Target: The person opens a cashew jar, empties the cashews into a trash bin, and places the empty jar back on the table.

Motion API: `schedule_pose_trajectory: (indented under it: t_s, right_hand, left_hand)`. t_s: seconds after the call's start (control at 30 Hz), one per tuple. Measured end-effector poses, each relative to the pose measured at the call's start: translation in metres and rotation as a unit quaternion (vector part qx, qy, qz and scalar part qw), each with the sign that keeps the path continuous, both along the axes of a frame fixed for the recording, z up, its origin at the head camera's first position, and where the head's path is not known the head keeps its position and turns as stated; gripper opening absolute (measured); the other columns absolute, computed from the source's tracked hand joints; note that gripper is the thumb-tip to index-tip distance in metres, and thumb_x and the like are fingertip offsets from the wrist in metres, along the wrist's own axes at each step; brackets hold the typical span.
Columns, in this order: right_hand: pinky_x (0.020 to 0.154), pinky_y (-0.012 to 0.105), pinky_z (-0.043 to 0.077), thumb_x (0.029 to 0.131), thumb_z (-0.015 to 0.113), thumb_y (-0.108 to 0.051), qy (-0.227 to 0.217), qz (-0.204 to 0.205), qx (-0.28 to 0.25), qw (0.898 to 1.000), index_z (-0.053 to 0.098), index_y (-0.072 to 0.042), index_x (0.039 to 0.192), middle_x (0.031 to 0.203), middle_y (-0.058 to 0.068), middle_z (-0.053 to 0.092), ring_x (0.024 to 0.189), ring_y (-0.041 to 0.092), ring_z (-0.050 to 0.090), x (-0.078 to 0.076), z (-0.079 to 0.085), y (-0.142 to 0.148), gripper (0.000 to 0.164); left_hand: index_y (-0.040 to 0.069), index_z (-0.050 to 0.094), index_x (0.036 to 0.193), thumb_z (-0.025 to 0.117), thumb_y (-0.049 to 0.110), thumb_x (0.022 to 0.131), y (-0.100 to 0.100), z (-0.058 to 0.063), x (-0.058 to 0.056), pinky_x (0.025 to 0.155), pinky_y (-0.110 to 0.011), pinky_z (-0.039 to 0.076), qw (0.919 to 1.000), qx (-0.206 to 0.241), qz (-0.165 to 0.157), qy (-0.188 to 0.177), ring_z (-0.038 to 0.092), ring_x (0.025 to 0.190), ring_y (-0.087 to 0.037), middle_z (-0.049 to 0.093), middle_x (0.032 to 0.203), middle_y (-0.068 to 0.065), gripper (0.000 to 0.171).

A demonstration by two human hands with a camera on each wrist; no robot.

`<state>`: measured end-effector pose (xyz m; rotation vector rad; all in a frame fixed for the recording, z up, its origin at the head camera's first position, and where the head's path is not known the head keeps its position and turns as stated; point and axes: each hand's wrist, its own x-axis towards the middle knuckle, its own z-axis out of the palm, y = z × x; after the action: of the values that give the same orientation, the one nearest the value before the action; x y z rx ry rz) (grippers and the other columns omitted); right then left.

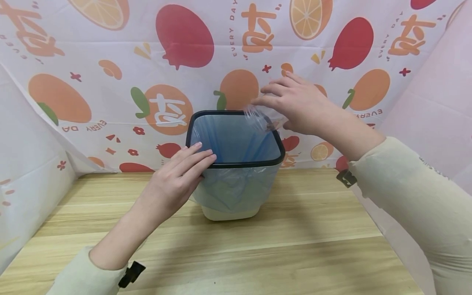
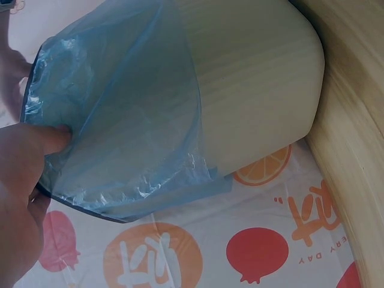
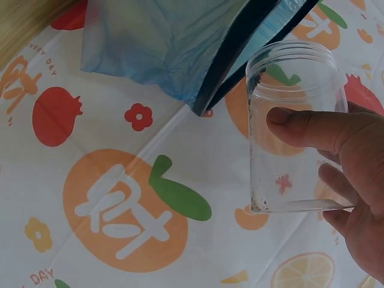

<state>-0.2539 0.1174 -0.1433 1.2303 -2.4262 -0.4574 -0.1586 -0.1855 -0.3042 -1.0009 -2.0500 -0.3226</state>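
A cream trash can (image 1: 230, 214) stands on the table, lined with a blue translucent plastic bag (image 1: 236, 184) folded over its black rim (image 1: 250, 164). My left hand (image 1: 180, 174) grips the rim at its near left corner, fingers over the edge and thumb (image 2: 57, 139) against the bag outside. My right hand (image 1: 295, 104) holds a clear, threaded jar (image 3: 294, 174) without a lid, tilted with its mouth toward the can's opening. Dark bits (image 3: 257, 81) cling inside the jar near its mouth, with a few specks at the base. Inside the can only the bag's folds show.
The wood-grain table (image 1: 236, 262) spreads in front of the can. A white cloth (image 1: 121, 69) printed with fruit hangs behind and at the left, close to the can's back. Black clips (image 1: 132, 274) sit at both sleeves.
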Motion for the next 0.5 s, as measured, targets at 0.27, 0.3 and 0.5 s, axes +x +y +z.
schedule_pose_trajectory:
  t_s: [0.27,0.3,0.5]
  right_hand:
    - [0.104,0.059,0.044,0.072,0.091,-0.018,-0.093,-0.043,-0.13,0.986,0.043,-0.028,0.151,0.151,0.008,0.047,0.137,0.033,0.04,0.001,-0.01,0.014,0.093]
    - [0.102,0.058,0.046,0.072,0.091,-0.019,-0.109,-0.047,-0.154,0.981,0.043,-0.028,0.151,0.15,0.007,0.048,0.136,0.033,0.042,0.0,-0.012,0.016,0.093]
    - [0.091,0.05,0.054,0.073,0.09,-0.021,-0.194,-0.046,-0.302,0.932,0.043,-0.028,0.151,0.146,0.002,0.05,0.125,0.024,0.047,-0.004,-0.028,0.031,0.092]
  left_hand:
    - [0.007,0.06,0.137,0.077,-0.008,0.079,0.0,0.0,0.0,0.108,-0.053,0.043,1.0,0.002,0.001,0.004,0.054,0.131,-0.035,0.063,0.134,-0.011,0.062]
    - [0.007,0.06,0.137,0.077,-0.007,0.08,0.0,0.0,0.0,0.108,-0.053,0.042,1.0,0.0,0.002,0.002,0.053,0.132,-0.034,0.063,0.135,-0.011,0.061]
    - [0.007,0.06,0.138,0.077,-0.006,0.08,-0.001,-0.001,0.0,0.109,-0.053,0.042,1.0,-0.005,0.006,-0.003,0.053,0.133,-0.034,0.063,0.135,-0.011,0.062]
